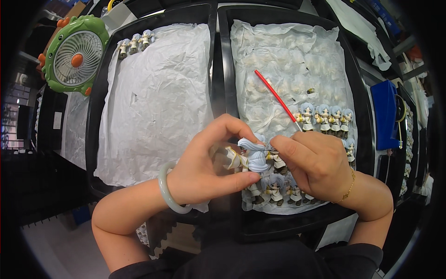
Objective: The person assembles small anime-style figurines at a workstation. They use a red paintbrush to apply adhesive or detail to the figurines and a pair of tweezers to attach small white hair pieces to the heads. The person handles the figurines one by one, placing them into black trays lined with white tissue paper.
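My left hand point(204, 162) grips a small figurine point(258, 160) with long pale-blue hair and white clothing trimmed in gold, tilted on its side between thumb and fingers. Against its hair, my right hand point(316, 160) pinches a thin, dark metallic-looking tip; the rest of that tool is hidden by the fingers. A red-handled brush point(276, 96) slants over the right tray's paper, its metal end reaching close to my right knuckles. Beneath and beside my hands, several matching figurines point(275, 186) lie in rows.
Two black trays lined with white paper point(155, 102) lie side by side. Three figurines point(134, 43) sit in the left tray's far corner. The right tray has further covered shapes under thin paper point(288, 58). A green fan point(76, 56) stands at left, a blue bin point(385, 114) at right.
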{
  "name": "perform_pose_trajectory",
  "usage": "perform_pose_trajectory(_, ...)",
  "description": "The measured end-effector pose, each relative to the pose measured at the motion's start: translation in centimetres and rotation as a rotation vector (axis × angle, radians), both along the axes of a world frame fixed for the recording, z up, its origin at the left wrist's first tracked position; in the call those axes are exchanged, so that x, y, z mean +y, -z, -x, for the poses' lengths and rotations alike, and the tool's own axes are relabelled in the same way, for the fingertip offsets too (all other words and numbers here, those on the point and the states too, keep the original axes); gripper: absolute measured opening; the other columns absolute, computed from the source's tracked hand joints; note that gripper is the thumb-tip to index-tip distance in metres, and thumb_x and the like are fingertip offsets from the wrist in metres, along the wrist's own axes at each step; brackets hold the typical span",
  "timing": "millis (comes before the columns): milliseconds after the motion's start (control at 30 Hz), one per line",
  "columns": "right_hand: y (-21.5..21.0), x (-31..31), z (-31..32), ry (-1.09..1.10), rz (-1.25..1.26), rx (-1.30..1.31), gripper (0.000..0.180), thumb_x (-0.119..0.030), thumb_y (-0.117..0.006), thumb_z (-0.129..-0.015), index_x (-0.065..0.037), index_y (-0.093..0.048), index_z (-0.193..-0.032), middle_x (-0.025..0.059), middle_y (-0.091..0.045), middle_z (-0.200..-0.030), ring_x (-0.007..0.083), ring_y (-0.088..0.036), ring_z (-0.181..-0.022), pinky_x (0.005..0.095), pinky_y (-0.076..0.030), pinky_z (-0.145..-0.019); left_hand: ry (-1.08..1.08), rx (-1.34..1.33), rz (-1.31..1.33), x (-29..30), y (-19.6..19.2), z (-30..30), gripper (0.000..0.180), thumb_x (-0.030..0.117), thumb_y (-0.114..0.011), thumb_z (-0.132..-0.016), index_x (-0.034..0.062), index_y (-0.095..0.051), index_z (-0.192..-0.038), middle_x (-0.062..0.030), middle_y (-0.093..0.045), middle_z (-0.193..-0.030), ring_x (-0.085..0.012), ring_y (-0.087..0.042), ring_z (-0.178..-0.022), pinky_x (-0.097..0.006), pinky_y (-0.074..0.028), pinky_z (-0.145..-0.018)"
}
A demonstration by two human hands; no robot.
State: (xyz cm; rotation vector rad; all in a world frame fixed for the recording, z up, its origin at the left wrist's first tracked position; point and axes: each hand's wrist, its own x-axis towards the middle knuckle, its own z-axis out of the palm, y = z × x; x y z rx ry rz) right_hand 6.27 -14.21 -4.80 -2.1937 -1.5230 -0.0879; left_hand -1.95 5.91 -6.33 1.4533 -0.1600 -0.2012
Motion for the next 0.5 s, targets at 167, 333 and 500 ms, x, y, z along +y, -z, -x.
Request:
perform_pose_trajectory(167, -0.1, -0.1, 0.0, 0.000, -0.011, 0.208, 0.026, -0.005, -0.059, -0.067, -0.009, -0.058, -0.092, 0.0050, -0.049, -0.063, 0.0224, -0.052, -0.054, 0.0324, -0.042, -0.047, 0.016, 0.010, 0.016, 0.0, 0.1, 0.1, 0.045, 0.001, -0.071, -0.069, 0.0059, -0.041, -0.102, -0.0116, -0.054, -0.103, -0.0168, -0.054, -0.097, -0.031, -0.043, -0.084)
perform_pose_trajectory(333, 0.2, 0.0, -1.1, -0.036, -0.136, 0.587, 0.023, -0.005, -0.059, -0.068, -0.008, -0.059, -0.091, 0.0060, -0.053, -0.064, 0.0250, -0.054, -0.056, 0.0346, -0.043, -0.049, 0.001, -0.024, 0.018, 0.0, 0.2, 0.1, 0.045, 0.000, -0.070, -0.069, 0.0061, -0.040, -0.103, -0.0120, -0.054, -0.104, -0.0168, -0.054, -0.097, -0.031, -0.043, -0.084)
perform_pose_trajectory(500, -0.8, -0.4, -1.1, -0.023, -0.084, 0.089, 0.023, -0.006, -0.061, -0.065, -0.008, -0.059, -0.088, 0.0034, -0.050, -0.063, 0.0215, -0.050, -0.051, 0.0323, -0.039, -0.046, -0.015, -0.024, 0.010, -0.1, 0.1, 0.1, 0.046, -0.001, -0.070, -0.069, 0.0062, -0.039, -0.103, -0.0122, -0.054, -0.104, -0.0165, -0.053, -0.097, -0.031, -0.043, -0.084)
